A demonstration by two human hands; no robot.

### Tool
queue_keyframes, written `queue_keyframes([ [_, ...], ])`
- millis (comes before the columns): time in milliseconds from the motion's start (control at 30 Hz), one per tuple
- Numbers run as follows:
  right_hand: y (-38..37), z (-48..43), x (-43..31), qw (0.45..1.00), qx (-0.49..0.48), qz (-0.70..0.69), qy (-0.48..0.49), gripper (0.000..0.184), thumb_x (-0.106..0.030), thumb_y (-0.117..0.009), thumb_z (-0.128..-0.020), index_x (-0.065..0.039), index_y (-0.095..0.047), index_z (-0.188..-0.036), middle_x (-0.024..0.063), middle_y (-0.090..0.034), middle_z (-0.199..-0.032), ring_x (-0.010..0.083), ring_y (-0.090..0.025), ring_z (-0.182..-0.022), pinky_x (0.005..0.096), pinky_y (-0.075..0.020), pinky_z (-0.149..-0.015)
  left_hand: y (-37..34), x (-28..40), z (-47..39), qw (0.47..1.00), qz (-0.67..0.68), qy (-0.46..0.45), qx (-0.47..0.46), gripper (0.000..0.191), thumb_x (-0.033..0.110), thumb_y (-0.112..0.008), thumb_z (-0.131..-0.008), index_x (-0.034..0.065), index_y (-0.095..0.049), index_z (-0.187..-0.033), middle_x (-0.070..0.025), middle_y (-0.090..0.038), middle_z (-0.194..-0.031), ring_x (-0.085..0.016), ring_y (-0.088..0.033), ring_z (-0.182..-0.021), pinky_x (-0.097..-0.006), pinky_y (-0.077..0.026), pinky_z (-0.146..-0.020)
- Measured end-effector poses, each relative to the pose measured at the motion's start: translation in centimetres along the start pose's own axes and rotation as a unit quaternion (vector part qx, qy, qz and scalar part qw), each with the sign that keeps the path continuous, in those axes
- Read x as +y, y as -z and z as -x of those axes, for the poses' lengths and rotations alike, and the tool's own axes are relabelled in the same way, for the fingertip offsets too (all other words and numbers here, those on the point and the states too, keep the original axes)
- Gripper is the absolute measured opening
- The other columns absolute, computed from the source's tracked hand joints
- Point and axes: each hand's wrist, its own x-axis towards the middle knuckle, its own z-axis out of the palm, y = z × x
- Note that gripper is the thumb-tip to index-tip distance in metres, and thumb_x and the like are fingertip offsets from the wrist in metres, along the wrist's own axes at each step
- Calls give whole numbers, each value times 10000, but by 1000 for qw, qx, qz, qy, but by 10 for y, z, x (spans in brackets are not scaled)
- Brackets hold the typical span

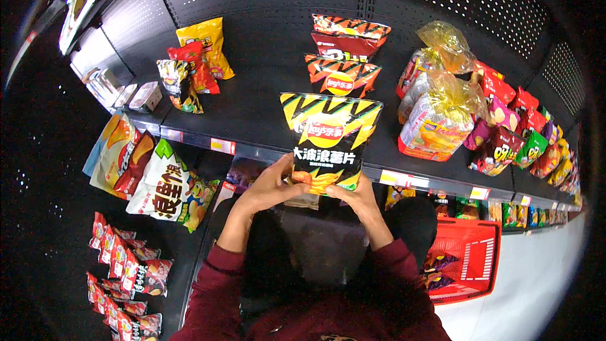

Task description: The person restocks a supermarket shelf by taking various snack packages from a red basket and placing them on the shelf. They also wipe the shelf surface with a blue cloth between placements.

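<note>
A black and yellow bag of Lay's potato chips (330,144) is held upright between both hands over the front edge of the shelf. My left hand (270,184) grips its lower left corner, with the thumb across the front. On the lower right corner, my right hand (355,194) does the same; the fingers behind the bag are hidden. Directly behind it stand an orange Lay's bag (342,76) and, farther back, a dark red chip bag (348,40), lined up in a row on the black shelf (260,104).
Clear packs with gold tops (438,123) stand to the right, beside several small snack bags (502,149). Yellow, red and black bags (194,66) sit at the left. A red shopping basket (490,260) with dark packets stands at lower right. More bags (161,189) fill the left-hand shelves.
</note>
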Motion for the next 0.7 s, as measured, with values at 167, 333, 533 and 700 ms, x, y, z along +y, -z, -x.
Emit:
queue_keyframes([
  [167, 8, 2, -6, 999, -23, 40, 12, 521, -169, -877, -787, -8, -626, -1215, 56, -713, -1111, 140, -661, -999, 304, -529, -898, -7, 10, -1, 999, 47, -5, 8, 472, 307, -865, -816, 31, -546, -1027, 5, -504, -879, -88, -441, -834, -256, -402, -658],
  [333, 8, -1, -12, 954, 4, 271, 125, 616, -351, -903, -739, 28, -647, -1152, 140, -689, -1108, 272, -655, -1050, 382, -513, -914, 5, -3, 3, 1000, 4, -8, 21, 571, 155, -818, -846, -16, -553, -1321, -43, -647, -1058, -118, -575, -974, -289, -517, -829],
  [533, -22, -22, -28, 857, 84, 469, 196, 709, -512, -878, -688, 66, -661, -1035, 202, -664, -985, 415, -662, -929, 464, -544, -800, 26, -29, -10, 991, -23, -60, 114, 434, 37, -671, -854, -12, -538, -1265, -69, -658, -1040, -145, -606, -972, -304, -498, -832],
  [700, -52, -70, -29, 855, 59, 492, 153, 881, -552, -789, -790, 126, -511, -1279, 295, -649, -1162, 426, -676, -1022, 471, -562, -839, 53, -17, -28, 971, -69, -17, 228, 392, 58, -612, -896, -66, -537, -1260, -90, -645, -1008, -145, -595, -934, -293, -503, -811],
])
